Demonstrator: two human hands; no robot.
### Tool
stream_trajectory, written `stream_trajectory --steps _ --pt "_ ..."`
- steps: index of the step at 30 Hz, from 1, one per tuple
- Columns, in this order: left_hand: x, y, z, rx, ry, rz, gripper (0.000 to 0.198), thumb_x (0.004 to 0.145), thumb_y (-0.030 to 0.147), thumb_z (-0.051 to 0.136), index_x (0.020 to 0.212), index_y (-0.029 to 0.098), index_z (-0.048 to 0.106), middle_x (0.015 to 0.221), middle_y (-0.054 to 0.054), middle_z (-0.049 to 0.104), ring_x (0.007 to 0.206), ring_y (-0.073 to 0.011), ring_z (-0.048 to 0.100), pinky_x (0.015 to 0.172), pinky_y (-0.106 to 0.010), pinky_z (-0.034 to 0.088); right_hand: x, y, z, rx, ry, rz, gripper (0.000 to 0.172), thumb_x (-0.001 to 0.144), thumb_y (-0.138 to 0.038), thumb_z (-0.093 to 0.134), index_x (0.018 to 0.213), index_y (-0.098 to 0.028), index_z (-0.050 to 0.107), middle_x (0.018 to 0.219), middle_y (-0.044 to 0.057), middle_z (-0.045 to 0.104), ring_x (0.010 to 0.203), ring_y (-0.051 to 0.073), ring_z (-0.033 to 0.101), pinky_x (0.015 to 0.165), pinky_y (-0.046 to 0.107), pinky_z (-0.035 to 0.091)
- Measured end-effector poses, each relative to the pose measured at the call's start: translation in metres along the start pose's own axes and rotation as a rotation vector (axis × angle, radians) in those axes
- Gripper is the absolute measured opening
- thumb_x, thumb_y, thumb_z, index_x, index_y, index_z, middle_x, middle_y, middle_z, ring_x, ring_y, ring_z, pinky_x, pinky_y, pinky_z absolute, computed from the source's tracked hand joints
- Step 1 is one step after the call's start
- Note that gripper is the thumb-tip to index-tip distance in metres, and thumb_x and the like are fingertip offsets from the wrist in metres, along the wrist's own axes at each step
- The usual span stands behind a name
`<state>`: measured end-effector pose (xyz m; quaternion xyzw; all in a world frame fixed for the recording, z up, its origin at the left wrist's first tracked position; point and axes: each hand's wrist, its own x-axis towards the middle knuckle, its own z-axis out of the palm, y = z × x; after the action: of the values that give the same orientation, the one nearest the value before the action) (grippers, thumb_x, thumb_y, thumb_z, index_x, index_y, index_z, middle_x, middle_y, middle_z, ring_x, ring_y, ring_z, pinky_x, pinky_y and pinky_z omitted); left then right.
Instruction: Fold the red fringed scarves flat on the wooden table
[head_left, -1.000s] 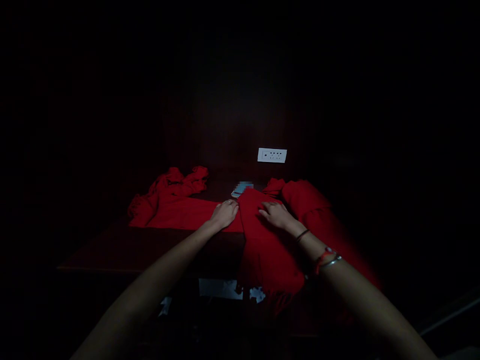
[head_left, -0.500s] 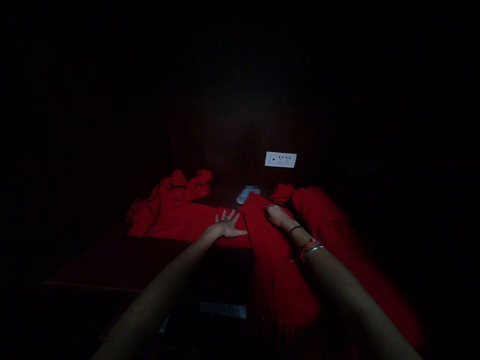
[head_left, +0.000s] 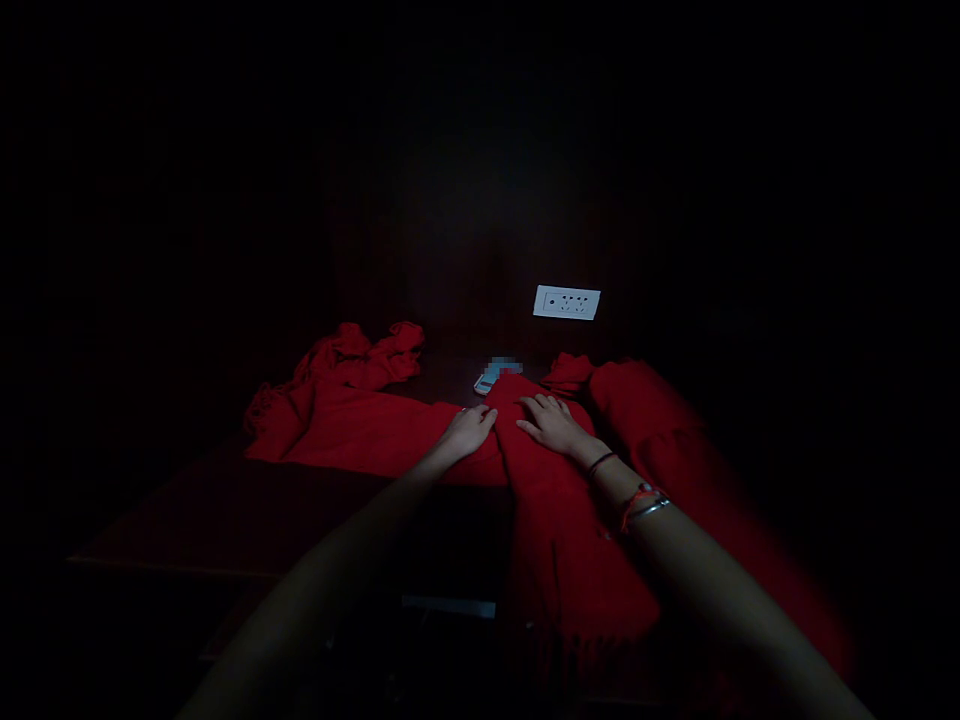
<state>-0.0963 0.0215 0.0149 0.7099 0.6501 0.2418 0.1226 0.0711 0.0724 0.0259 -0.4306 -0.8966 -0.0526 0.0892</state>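
A red fringed scarf (head_left: 551, 520) lies folded at an angle on a dark tabletop, one end running left and the other hanging toward me over the front edge. At the fold, my left hand (head_left: 469, 432) is closed, thumb and fingers pinching the cloth's edge. Fingers apart, my right hand (head_left: 555, 425) rests flat on the scarf just to the right. A phone-like flat object (head_left: 487, 380), partly blurred out, sits just behind the fold.
More red cloth (head_left: 652, 400) drapes over the table at right. Crumpled red fabric (head_left: 345, 355) is bunched at the back left. A white wall socket (head_left: 566, 303) is above the table. The table's front edge (head_left: 172, 567) shows at left; surroundings are very dark.
My left hand has gone from spread fingers to a pinch on the scarf's edge. My right hand's fingers have uncurled and now lie spread on the cloth.
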Motion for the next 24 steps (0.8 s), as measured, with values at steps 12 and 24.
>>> stream_trajectory --steps 12,24 --pt "0.029 0.008 0.022 0.096 0.042 -0.141 0.041 0.074 0.013 0.039 0.113 0.022 0.042 0.11 -0.007 0.05 0.098 -0.0188 0.047 0.079 -0.027 0.037 -0.026 0.014 0.007 0.121 -0.28 0.297 0.071 0.068 -0.068 0.018 0.128 -0.032 0.009 0.137 0.002 -0.001 0.12 0.034 -0.004 0.087 0.059 0.004" --pt "-0.02 -0.025 0.014 0.226 0.089 0.111 0.047 0.079 0.023 0.034 0.123 0.008 0.027 0.116 -0.012 0.045 0.105 -0.0177 0.042 0.088 -0.028 0.032 -0.011 -0.075 -0.017 0.041 -0.079 0.306 0.043 0.066 -0.045 0.05 0.095 -0.013 0.056 0.096 0.014 0.056 0.088 0.025 0.052 0.069 0.033 0.041"
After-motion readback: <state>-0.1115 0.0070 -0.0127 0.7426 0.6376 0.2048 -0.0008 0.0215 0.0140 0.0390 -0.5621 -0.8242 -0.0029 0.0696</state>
